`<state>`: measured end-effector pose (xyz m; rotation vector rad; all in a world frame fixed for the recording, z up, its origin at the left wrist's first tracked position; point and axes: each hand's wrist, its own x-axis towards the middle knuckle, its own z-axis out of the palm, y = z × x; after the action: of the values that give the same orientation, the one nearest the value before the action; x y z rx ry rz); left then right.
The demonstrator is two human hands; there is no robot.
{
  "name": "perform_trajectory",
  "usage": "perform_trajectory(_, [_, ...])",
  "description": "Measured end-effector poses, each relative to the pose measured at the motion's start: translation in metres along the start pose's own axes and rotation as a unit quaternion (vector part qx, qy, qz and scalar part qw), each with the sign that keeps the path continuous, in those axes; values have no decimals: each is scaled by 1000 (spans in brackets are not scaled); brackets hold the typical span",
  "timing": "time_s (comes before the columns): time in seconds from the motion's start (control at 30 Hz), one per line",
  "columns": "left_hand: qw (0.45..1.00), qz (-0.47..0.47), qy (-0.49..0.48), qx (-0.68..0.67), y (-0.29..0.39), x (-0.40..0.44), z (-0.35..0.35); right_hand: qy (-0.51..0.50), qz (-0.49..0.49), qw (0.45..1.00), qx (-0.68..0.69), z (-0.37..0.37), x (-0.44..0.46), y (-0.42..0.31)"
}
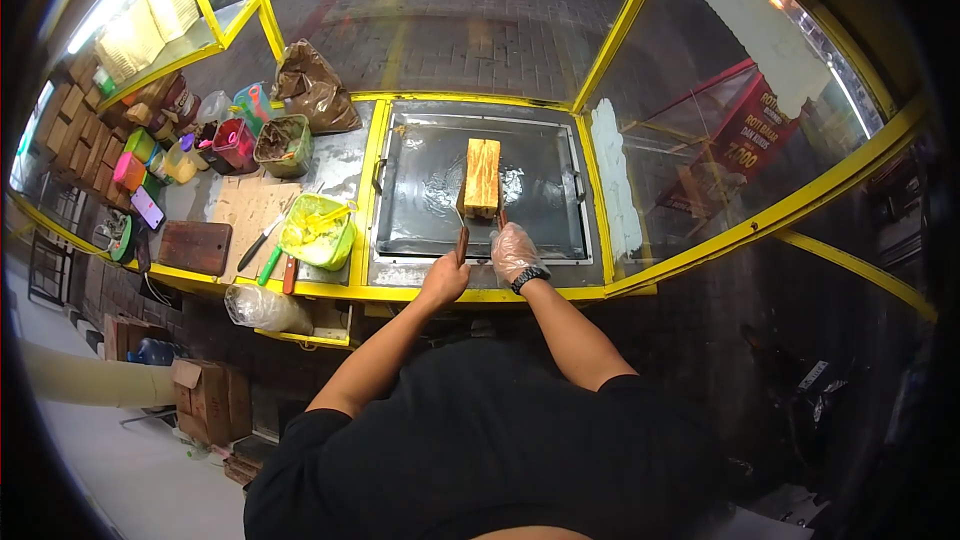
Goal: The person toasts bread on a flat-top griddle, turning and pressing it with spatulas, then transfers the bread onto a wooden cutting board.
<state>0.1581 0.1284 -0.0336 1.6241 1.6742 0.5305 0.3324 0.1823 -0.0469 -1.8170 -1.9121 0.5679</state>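
Observation:
A long block of toasted bread [482, 172], browned on top, stands on the dark flat griddle [420, 230]. My bare left hand [443, 281] is closed round the wooden handle of a spatula [462, 244], whose metal end reaches the bread's near left corner. In a clear plastic glove, my right hand [515, 252] grips a second tool by its reddish-brown handle [502, 219], at the near right corner of the bread. The working end of that tool is hidden, so its exact kind does not show. Shiny wet patches lie on the griddle around the bread.
Left of the griddle are a green tub [318, 230] of yellow spread, knives [262, 243], a brown board [195, 247], a phone [148, 208] and several containers. A brown plastic bag [315, 90] stands behind. Yellow-framed glass panels [625, 25] enclose the cart.

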Motion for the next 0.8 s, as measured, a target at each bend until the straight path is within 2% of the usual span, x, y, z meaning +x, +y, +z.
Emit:
perform_trajectory(0.2, [1000,-1,14,24,-9,4,-21,-9,50,999,3,-16,-15,-8])
perform_trajectory(0.37, [997,-3,65,30,-33,29,-48,-76,52,995,39,-17,-48,-28])
perform_trajectory(0.5, [990,-25,134,18,-47,27,-58,-105,47,990,83,-3,-36,-44])
perform_trajectory(0.6, [987,-37,155,13,-51,20,-58,-47,-37,991,118,22,-13,-38])
perform_trajectory(0.63, [987,-37,156,11,-52,18,-57,-70,-4,988,134,22,-6,-40])
perform_trajectory(0.73, [986,-38,162,6,-51,14,-53,-98,3,987,128,10,0,-40])
perform_trajectory(0.8, [985,-55,161,30,-52,18,-51,-52,-25,987,150,4,-4,-30])
